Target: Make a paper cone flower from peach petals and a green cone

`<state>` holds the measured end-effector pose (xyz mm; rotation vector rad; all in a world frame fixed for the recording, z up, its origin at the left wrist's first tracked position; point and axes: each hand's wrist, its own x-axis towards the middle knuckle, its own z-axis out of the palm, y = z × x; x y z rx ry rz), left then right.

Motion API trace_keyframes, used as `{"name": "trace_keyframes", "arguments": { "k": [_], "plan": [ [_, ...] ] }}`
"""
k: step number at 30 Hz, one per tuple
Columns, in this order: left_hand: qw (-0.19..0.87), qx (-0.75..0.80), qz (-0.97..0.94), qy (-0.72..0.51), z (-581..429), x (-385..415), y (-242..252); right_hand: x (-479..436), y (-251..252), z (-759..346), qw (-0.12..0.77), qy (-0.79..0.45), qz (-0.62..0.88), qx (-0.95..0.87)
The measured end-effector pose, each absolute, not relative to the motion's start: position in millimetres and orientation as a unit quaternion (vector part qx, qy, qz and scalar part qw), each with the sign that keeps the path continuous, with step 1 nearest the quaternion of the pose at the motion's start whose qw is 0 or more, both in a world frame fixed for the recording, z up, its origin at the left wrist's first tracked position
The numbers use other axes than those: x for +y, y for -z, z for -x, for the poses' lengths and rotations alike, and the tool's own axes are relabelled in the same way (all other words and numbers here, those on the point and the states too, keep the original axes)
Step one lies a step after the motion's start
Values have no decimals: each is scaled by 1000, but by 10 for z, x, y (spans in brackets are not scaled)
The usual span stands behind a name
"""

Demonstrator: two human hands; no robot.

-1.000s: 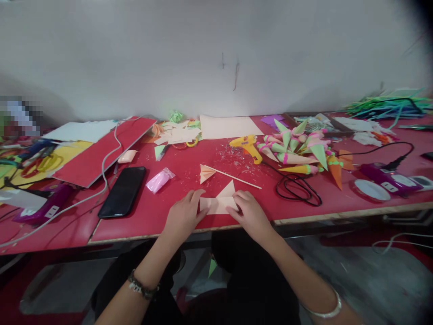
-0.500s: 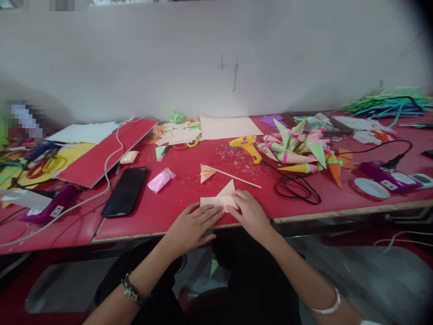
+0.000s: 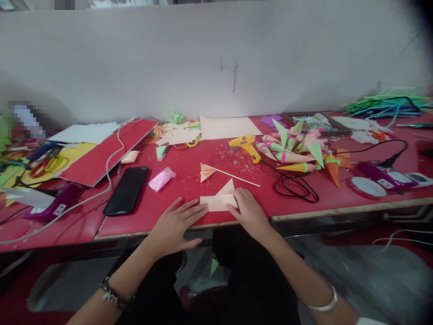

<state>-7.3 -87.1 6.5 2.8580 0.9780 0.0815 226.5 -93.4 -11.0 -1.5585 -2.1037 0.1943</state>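
A folded strip of pale peach paper [image 3: 216,203] lies near the front edge of the red table, with a triangular flap sticking up behind it. My right hand [image 3: 249,214] grips its right end between thumb and curled fingers. Fingers spread, my left hand [image 3: 179,225] rests flat at the left, its fingertips by the strip's left end. Just beyond lie a small pleated paper piece [image 3: 206,172] and a thin wooden stick [image 3: 237,177].
A yellow glue gun [image 3: 246,146] with a black cord lies beside a heap of paper cones [image 3: 294,144]. To the left are a black phone [image 3: 126,190] and a pink packet [image 3: 162,179]. A peach sheet [image 3: 228,128] lies against the wall; a white dish [image 3: 368,187] sits at right.
My left hand has slid left off the folded paper, its fingers spreading wider, uncovering the strip's left part. My right hand stays at the right end.
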Motion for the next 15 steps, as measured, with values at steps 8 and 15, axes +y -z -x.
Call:
{"name": "trace_keyframes", "arguments": {
  "k": [8,15],
  "plan": [
    [78,361,-928,-38,157,-880,-119,-965,161,-2314,169,-48,478,-860],
    [83,368,-924,-57,158,-893,-122,-1067,59,-2462,131,-63,487,-861]
  ]
}}
